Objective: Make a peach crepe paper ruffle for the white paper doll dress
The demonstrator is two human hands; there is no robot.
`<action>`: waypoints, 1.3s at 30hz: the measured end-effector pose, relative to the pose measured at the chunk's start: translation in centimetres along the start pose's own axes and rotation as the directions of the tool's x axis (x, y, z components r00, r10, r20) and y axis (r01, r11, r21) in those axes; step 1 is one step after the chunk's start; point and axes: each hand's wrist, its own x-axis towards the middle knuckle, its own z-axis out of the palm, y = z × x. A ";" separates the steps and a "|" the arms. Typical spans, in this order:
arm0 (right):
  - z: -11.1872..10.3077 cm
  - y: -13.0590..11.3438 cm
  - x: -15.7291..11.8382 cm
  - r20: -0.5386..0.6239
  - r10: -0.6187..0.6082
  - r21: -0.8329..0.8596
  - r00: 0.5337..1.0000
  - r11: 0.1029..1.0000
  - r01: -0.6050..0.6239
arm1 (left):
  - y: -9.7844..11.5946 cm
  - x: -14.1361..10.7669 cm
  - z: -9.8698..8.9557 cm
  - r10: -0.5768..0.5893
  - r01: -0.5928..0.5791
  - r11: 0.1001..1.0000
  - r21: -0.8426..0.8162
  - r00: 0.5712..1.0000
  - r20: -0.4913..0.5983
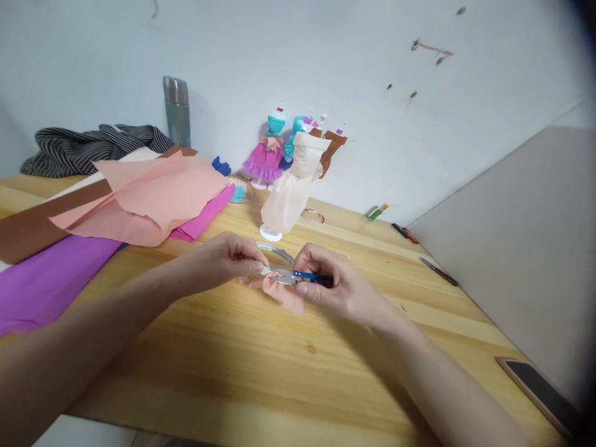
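Note:
My left hand pinches a small piece of gathered peach crepe paper with a whitish end, over the wooden table. From the right, my right hand holds small scissors with dark blue handles, their blades pointing left across the top of the peach piece. Whether the blades are apart is too small to tell. Behind both hands lies a roll of tape, partly hidden. Just beyond it a doll form in a cream paper dress stands on a white base.
Peach, brown and purple paper sheets cover the left side. Behind are a striped cloth, a grey bottle and more dressed forms. A knife and a phone lie on the right of the table.

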 end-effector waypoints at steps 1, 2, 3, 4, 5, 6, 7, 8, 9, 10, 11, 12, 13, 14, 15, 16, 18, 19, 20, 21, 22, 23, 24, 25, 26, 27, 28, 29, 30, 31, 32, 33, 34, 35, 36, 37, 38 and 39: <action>0.0 0.0 0.0 0.005 0.004 0.010 1.000 1.000 -0.004 | -0.1 0.0 0.0 -0.006 0.006 1.000 -0.008 1.000 0.004; 0.0 0.0 0.0 0.009 0.010 0.021 1.000 1.000 -0.010 | -0.3 0.0 0.1 -0.012 0.012 1.000 -0.018 1.000 0.008; 0.0 0.1 0.0 0.013 0.016 0.032 1.000 0.999 -0.017 | -0.4 0.0 0.1 -0.016 0.016 0.999 -0.029 1.000 0.008; 0.0 0.1 0.0 0.016 0.023 0.043 1.000 0.999 -0.023 | -0.6 0.0 0.1 -0.018 0.018 0.999 -0.042 1.000 0.002; 0.1 0.2 0.0 0.020 0.028 0.055 0.999 0.998 -0.029 | -0.6 0.0 0.1 -0.022 0.022 0.998 -0.055 1.000 0.000; 0.1 0.2 0.0 0.022 0.031 0.070 0.999 0.997 -0.032 | -0.7 0.0 0.1 -0.026 0.026 0.997 -0.067 1.000 0.006; 0.2 0.2 0.0 0.026 0.033 0.087 0.999 0.996 -0.035 | -0.6 -0.1 0.0 -0.034 0.036 0.996 -0.077 0.999 0.021; 0.2 0.2 0.0 0.028 0.034 0.104 0.999 0.994 -0.037 | -0.5 -0.1 0.0 -0.042 0.046 0.995 -0.090 0.998 0.040; 0.3 0.3 0.0 0.030 0.036 0.120 0.999 0.992 -0.039 | -0.4 -0.1 -0.1 -0.049 0.055 0.993 -0.104 0.997 0.061; 0.3 0.3 0.0 0.032 0.038 0.134 0.999 0.990 -0.042 | -0.2 -0.2 -0.2 -0.054 0.064 0.991 -0.117 0.995 0.086; 0.4 0.3 -0.1 0.035 0.042 0.146 0.999 0.988 -0.047 | -0.1 -0.2 -0.2 -0.057 0.071 0.989 -0.127 0.992 0.109; 0.5 0.3 -0.1 0.037 0.048 0.157 0.998 0.986 -0.053 | 0.0 -0.2 -0.3 -0.058 0.074 0.988 -0.134 0.991 0.125; 0.5 0.3 -0.1 0.039 0.054 0.166 0.998 0.984 -0.059 | 0.1 -0.2 -0.4 -0.056 0.075 0.987 -0.140 0.989 0.134; 0.6 0.3 -0.1 0.038 0.059 0.176 0.998 0.982 -0.065 | 0.1 -0.2 -0.4 -0.054 0.074 0.987 -0.145 0.989 0.137; 0.7 0.4 -0.1 0.037 0.063 0.186 0.997 0.980 -0.068 | 0.2 -0.2 -0.5 -0.053 0.074 0.986 -0.150 0.989 0.139; 0.8 0.4 -0.1 0.034 0.066 0.196 0.997 0.978 -0.071 | 0.2 -0.2 -0.5 -0.054 0.076 0.985 -0.156 0.989 0.141; 0.9 0.4 0.0 0.026 0.070 0.211 0.997 0.975 -0.074 | 0.2 -0.2 -0.5 -0.061 0.087 0.981 -0.171 0.987 0.147; 1.0 0.4 0.0 0.024 0.073 0.217 0.997 0.973 -0.076 | 0.3 -0.2 -0.5 -0.064 0.091 0.980 -0.178 0.987 0.149; 1.0 0.4 0.0 0.020 0.077 0.222 0.997 0.972 -0.079 | 0.3 -0.2 -0.5 -0.065 0.092 0.979 -0.183 0.987 0.149; 1.1 0.4 -0.1 0.017 0.082 0.227 0.996 0.970 -0.084 | 0.3 -0.2 -0.5 -0.066 0.093 0.978 -0.185 0.987 0.149; 1.1 0.4 -0.1 0.014 0.088 0.234 0.996 0.968 -0.089 | 0.4 -0.2 -0.5 -0.064 0.092 0.978 -0.185 0.987 0.148; 1.1 0.4 -0.1 0.013 0.094 0.243 0.996 0.965 -0.094 | 0.4 -0.2 -0.5 -0.061 0.089 0.979 -0.185 0.987 0.148; 1.1 0.4 -0.1 0.012 0.100 0.253 0.995 0.962 -0.100 | 0.5 -0.2 -0.5 -0.059 0.086 0.979 -0.183 0.987 0.147; 1.2 0.4 -0.1 0.011 0.107 0.263 0.994 0.959 -0.106 | 0.5 -0.2 -0.5 -0.057 0.083 0.980 -0.183 0.988 0.145; 1.2 0.5 -0.1 0.010 0.112 0.273 0.994 0.956 -0.111 | 0.6 -0.2 -0.5 -0.054 0.080 0.980 -0.182 0.988 0.143; 1.3 0.7 -0.1 0.012 0.115 0.285 0.993 0.952 -0.114 | 0.6 -0.2 -0.5 -0.052 0.077 0.981 -0.180 0.989 0.139; 1.4 0.8 -0.1 0.016 0.116 0.301 0.993 0.947 -0.116 | 0.6 -0.2 -0.5 -0.049 0.073 0.981 -0.179 0.990 0.131; 1.5 1.0 0.0 0.019 0.118 0.326 0.993 0.938 -0.118 | 0.7 -0.2 -0.6 -0.050 0.071 0.982 -0.177 0.991 0.121; 1.6 1.2 0.0 0.018 0.116 0.363 0.993 0.925 -0.114 | 0.7 -0.2 -0.6 -0.050 0.069 0.982 -0.175 0.993 0.110; 1.6 1.5 0.1 0.009 0.114 0.413 0.993 0.904 -0.107 | 0.8 -0.2 -0.7 -0.051 0.068 0.983 -0.171 0.994 0.099; 1.5 1.7 0.2 -0.004 0.107 0.470 0.994 0.878 -0.093 | 0.9 -0.2 -0.8 -0.052 0.067 0.984 -0.165 0.995 0.089; 1.3 1.8 0.2 -0.019 0.096 0.528 0.995 0.846 -0.072 | 1.0 -0.3 -0.9 -0.051 0.064 0.986 -0.155 0.995 0.083; 0.9 2.0 0.3 -0.029 0.078 0.580 0.996 0.813 -0.047 | 1.1 -0.3 -1.0 -0.051 0.061 0.989 -0.135 0.996 0.079; 0.3 2.1 0.3 -0.028 0.052 0.618 0.998 0.785 -0.024 | 1.1 -0.3 -1.1 -0.050 0.058 0.992 -0.110 0.996 0.072; -0.5 2.2 0.3 -0.012 0.018 0.641 1.000 0.768 -0.006 | 1.2 -0.3 -1.2 -0.047 0.051 0.995 -0.083 0.997 0.059; -1.4 2.3 0.3 0.022 -0.017 0.644 1.000 0.765 -0.001 | 1.2 -0.4 -1.4 -0.040 0.042 0.997 -0.058 0.998 0.041; -2.5 2.5 0.2 0.060 -0.053 0.628 0.997 0.778 0.003 | 1.2 -0.4 -1.5 -0.029 0.030 0.999 -0.036 0.999 0.026; -3.7 2.7 0.2 0.110 -0.076 0.586 0.991 0.810 -0.003 | 1.2 -0.4 -1.7 -0.017 0.018 1.000 -0.023 1.000 0.009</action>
